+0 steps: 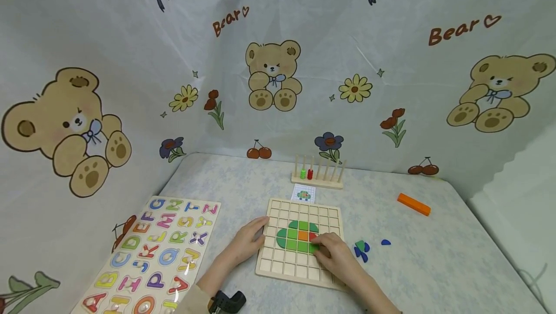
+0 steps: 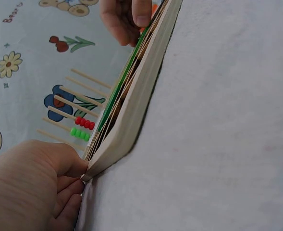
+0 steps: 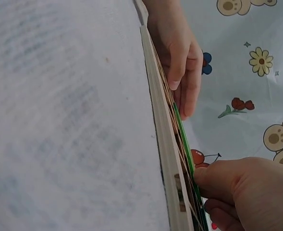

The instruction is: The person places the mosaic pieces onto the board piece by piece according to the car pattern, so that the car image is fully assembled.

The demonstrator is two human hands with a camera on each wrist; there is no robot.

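A square wooden grid board (image 1: 286, 268) lies on the table, bearing a pattern of green tiles (image 1: 292, 245) with one orange tile (image 1: 303, 235) and a red tile (image 1: 312, 236). At the board's left edge rests my left hand (image 1: 248, 240), thumb and fingers touching the rim. My right hand (image 1: 338, 254) reaches over the right part of the board. Its thumb and index finger pinch a green tile (image 1: 312, 248) at the pattern's lower right; the fingers partly cover that tile.
Behind the board are a picture card (image 1: 303, 193) and a peg stand (image 1: 319, 183) with green and red beads. Loose blue and green pieces (image 1: 361, 250) lie to the right, with an orange bar (image 1: 414, 204) farther back. An alphabet board (image 1: 149, 256) lies left.
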